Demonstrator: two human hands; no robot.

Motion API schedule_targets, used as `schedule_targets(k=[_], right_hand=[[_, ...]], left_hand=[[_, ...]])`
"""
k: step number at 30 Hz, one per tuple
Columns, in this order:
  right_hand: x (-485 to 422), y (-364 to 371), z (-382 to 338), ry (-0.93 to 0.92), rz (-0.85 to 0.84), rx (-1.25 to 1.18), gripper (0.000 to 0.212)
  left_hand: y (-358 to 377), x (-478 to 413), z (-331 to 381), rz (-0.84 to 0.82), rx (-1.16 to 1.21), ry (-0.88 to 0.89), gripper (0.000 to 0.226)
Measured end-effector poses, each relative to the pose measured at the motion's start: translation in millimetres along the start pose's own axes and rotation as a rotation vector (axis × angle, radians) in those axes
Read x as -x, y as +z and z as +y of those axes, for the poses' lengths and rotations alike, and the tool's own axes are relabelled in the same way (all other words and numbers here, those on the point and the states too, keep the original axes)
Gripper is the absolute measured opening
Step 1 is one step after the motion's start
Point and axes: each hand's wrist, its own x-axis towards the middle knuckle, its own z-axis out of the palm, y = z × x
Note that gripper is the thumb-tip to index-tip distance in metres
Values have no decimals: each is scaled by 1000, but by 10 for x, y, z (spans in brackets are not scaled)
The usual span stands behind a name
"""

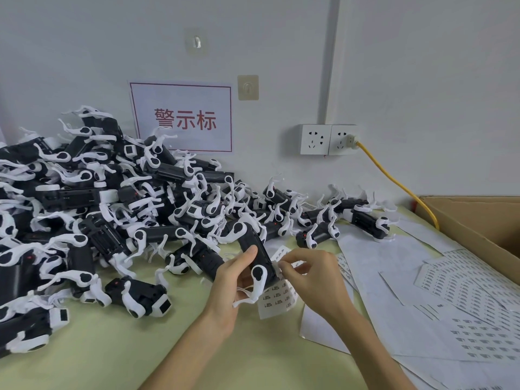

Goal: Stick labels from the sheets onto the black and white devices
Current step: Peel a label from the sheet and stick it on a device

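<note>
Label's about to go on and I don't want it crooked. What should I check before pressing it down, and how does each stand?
1. Left hand grips the device: ok.
2. Right hand pinches a label at the device's side: ok.
3. Label straight: cannot tell, fingers cover it.
4. Label strip hangs just below the device: ok.
5. Spare sheets lie on the table's right: ok.

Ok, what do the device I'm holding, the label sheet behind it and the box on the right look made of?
The device looks like moulded plastic: a matte black body with smooth white clip arms that catch a faint sheen. The label sheet looks like thin paper, since it curls and bends; whether its backing is glossy is unclear. The box is plain brown cardboard with a dull finish, folded at its flap.
</note>
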Motion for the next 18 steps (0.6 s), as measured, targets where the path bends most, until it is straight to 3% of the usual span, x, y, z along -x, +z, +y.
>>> schedule_targets(k=[9, 14, 18], right_hand=[[-37, -52, 61, 166, 137, -123, 21], [-37, -125, -4, 107, 179, -145, 18], [-15, -138, -76, 50, 114, -109, 23]], left_hand=[[0, 30, 65, 24, -82, -1, 39], [-8, 80, 120, -99, -305, 276, 21], [-57, 95, 172, -144, -242, 251, 46]])
